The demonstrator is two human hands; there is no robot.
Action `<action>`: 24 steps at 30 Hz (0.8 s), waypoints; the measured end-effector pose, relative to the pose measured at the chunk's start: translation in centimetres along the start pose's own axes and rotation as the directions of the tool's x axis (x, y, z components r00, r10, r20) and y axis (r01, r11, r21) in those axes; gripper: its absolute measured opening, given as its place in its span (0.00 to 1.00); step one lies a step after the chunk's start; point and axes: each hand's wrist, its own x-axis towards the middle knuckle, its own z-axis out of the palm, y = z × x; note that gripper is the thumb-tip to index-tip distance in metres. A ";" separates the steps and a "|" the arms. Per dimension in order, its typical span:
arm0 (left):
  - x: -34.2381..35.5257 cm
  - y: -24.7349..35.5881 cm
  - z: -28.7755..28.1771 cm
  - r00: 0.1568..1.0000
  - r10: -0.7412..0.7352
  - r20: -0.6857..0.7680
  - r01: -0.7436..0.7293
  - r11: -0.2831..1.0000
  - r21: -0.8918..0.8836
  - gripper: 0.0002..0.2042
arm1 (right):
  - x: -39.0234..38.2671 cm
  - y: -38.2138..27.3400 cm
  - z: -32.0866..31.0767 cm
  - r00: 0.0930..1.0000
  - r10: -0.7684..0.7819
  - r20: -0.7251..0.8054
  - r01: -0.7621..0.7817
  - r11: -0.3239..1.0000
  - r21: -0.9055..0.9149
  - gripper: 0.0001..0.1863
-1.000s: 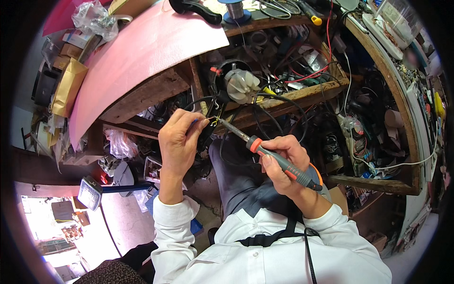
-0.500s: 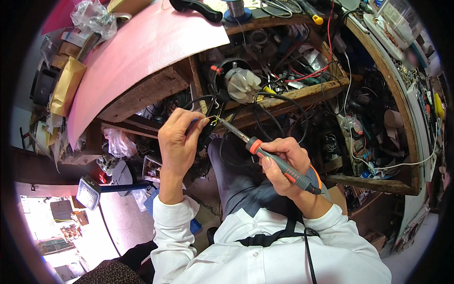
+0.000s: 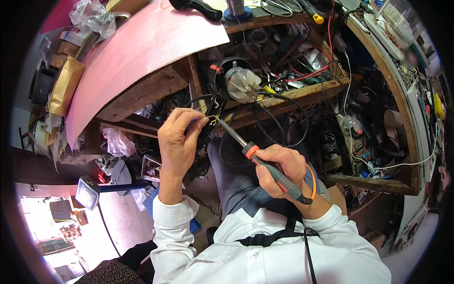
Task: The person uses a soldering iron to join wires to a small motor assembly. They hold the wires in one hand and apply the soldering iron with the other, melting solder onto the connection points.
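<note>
My right hand (image 3: 279, 170) grips a soldering iron (image 3: 265, 163) with a grey handle and an orange collar. Its metal tip points up and to the left, ending at my left fingertips. My left hand (image 3: 177, 139) pinches thin wires (image 3: 213, 118), a blue one and a yellowish one, right where the iron's tip (image 3: 221, 122) meets them. A black cable (image 3: 283, 113) loops from there toward a small motor with a pale fan wheel (image 3: 242, 84) on the wooden bench edge. Both hands work above my lap.
A pink board (image 3: 142, 47) lies across the bench at upper left. The wooden shelf (image 3: 302, 92) is crowded with wires, tools and parts. A solder spool (image 3: 235, 8) stands at the top. More clutter fills the right-hand bench (image 3: 402, 109). Boxes (image 3: 64, 85) stack at far left.
Both hands stay in nearly the same place. The iron's tip remains at the wires in my left fingers, with only a slight shift.
</note>
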 end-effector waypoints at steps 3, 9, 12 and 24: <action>0.0 0.0 -0.1 1.000 0.013 0.014 -0.013 1.000 -0.004 0.07 | 0.0 -0.1 0.0 1.000 -0.017 0.017 0.018 1.000 -0.020 0.16; 0.1 -0.2 -0.1 1.000 0.022 0.004 -0.022 1.000 -0.011 0.07 | 0.2 -0.5 0.1 0.999 -0.032 0.030 0.034 0.998 -0.051 0.22; 0.0 -0.2 0.0 1.000 0.007 0.013 -0.007 1.000 -0.019 0.07 | -0.3 -0.2 0.4 0.999 -0.040 0.023 0.040 0.999 -0.035 0.21; 0.0 0.2 -0.1 1.000 -0.013 0.012 0.013 1.000 -0.025 0.07 | -0.2 0.0 0.6 0.997 -0.078 0.031 0.079 0.996 -0.041 0.18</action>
